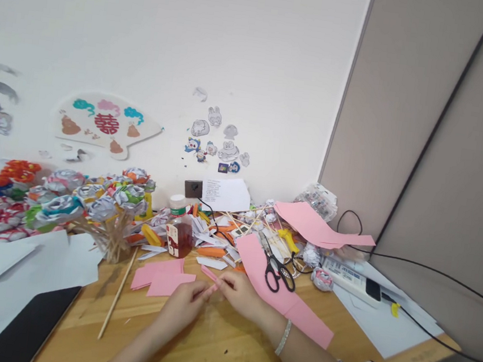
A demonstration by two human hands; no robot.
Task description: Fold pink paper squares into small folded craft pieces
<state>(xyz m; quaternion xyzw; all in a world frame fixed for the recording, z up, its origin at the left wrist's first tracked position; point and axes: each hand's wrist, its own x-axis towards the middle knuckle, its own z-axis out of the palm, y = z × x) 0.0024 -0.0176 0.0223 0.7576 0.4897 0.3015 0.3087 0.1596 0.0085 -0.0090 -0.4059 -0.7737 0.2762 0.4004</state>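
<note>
Over the wooden table (209,355), my left hand (184,304) and my right hand (239,290) meet. Both pinch a small rolled strip of pink paper (212,278) between their fingertips. A silver bracelet (284,337) sits on my right wrist. Just beyond the hands lie several cut pink paper squares (162,277). To the right, a long pink paper strip (272,286) lies with black-handled scissors (277,269) on top of it.
A thin wooden stick (117,295) lies left of the hands, and a small bottle (178,235) stands behind them. Paper roses (100,201) on sticks, paper scraps and white sheets (11,269) crowd the left. A calculator-like device (351,277) and black cables (426,333) sit right.
</note>
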